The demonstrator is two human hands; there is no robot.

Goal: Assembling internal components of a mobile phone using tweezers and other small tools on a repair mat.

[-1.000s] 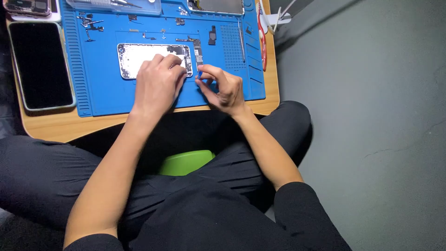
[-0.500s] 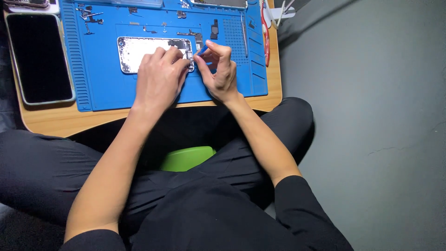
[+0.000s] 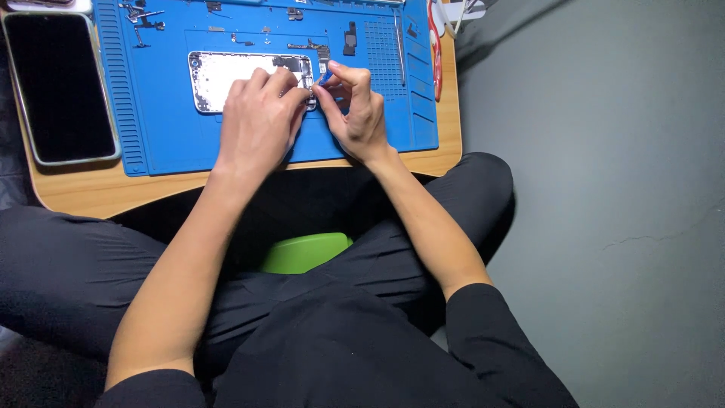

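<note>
— Hands first. Where are they?

— The left hand lies palm down over the right end of the opened phone housing, fingers together and pressing it onto the blue repair mat. The right hand meets it at that end, thumb and forefinger pinched shut on a small blue tool whose tip points into the housing. What lies under the tip I cannot tell; the fingers hide it.

— What could go wrong?

— A slip, I'd judge. The tool is thin and the grip sits close to its tip, so a push too hard could skid it across the boards inside the housing. The left hand's own fingertips sit right beside the tip.

— Anything else?

— Loose small parts lie along the mat's top edge, and a black module just above the right hand. A jerk of the wrist could scatter them. The separate phone screen rests well apart, at the left on the wooden table.
</note>
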